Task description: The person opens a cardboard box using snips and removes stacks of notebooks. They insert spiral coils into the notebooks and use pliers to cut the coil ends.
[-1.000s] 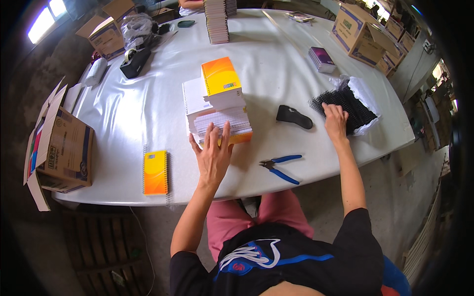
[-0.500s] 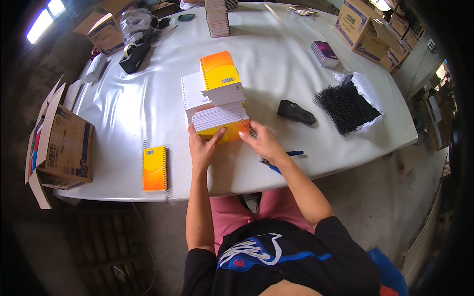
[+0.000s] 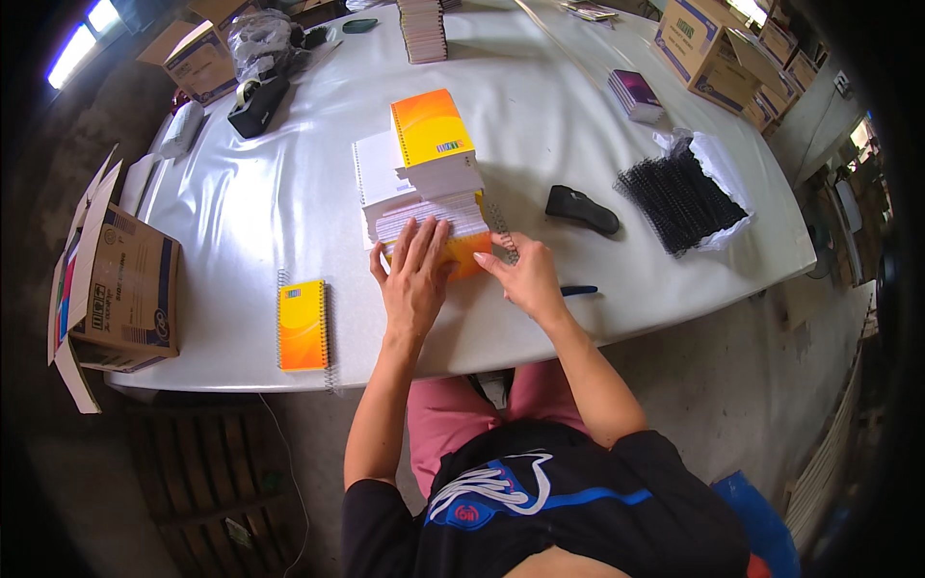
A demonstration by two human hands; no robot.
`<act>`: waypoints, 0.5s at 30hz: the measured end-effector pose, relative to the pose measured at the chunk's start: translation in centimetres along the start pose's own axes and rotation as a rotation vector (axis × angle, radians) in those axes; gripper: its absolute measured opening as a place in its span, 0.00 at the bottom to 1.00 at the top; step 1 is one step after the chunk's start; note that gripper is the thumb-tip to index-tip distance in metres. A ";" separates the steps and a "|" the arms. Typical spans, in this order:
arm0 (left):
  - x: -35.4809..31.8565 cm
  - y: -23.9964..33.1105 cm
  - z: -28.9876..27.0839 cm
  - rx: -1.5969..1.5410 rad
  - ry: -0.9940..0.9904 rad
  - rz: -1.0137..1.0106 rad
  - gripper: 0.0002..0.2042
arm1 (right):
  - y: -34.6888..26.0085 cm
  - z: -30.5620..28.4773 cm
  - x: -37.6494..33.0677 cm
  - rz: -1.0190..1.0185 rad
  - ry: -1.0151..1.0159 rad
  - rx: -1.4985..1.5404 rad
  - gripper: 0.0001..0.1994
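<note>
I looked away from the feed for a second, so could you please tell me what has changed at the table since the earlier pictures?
The right hand left the heap of black binding coils and came back to the notebook stack, now at a black spiral coil along its right edge. The left hand stayed flat on the stack. The bound orange notebook, pliers and black tool lie unmoved.
</note>
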State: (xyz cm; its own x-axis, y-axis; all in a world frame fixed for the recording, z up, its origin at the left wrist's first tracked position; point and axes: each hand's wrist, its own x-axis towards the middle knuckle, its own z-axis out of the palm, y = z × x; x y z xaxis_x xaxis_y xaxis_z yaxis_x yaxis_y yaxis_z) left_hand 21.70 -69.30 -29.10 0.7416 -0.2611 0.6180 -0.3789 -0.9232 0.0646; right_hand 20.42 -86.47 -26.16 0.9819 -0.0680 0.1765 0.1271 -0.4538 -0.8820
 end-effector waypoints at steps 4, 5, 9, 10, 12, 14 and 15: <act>-0.4 -0.2 0.3 -0.089 -0.016 -0.041 0.30 | 0.0 1.1 -2.6 -0.232 0.072 -0.224 0.18; -0.4 -0.1 0.3 -0.084 -0.010 -0.036 0.30 | -0.1 1.2 -3.4 -0.246 0.068 -0.274 0.19; -0.6 -0.1 0.3 -0.046 -0.003 0.011 0.31 | -1.3 1.3 -6.0 -0.186 -0.032 -0.361 0.26; -0.6 -0.2 0.2 -0.035 -0.004 0.030 0.31 | -1.3 1.1 -6.3 -0.179 -0.059 -0.340 0.27; -0.8 -0.8 0.4 -0.017 0.025 0.092 0.32 | -0.7 0.8 -6.6 -0.239 -0.078 -0.305 0.27; -0.8 -1.0 0.5 -0.051 0.018 0.092 0.32 | -0.3 0.5 -6.5 -0.267 -0.099 -0.278 0.28; -0.7 -1.1 0.5 -0.094 -0.005 0.062 0.31 | -0.2 0.3 -6.1 -0.265 -0.111 -0.269 0.29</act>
State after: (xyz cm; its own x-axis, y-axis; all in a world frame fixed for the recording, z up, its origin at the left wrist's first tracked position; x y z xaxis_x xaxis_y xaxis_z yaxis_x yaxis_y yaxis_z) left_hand 21.81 -68.23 -30.00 0.7178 -0.3180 0.6194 -0.4741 -0.8748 0.1002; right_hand 14.43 -85.68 -27.24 0.9312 0.1720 0.3214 0.3511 -0.6606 -0.6636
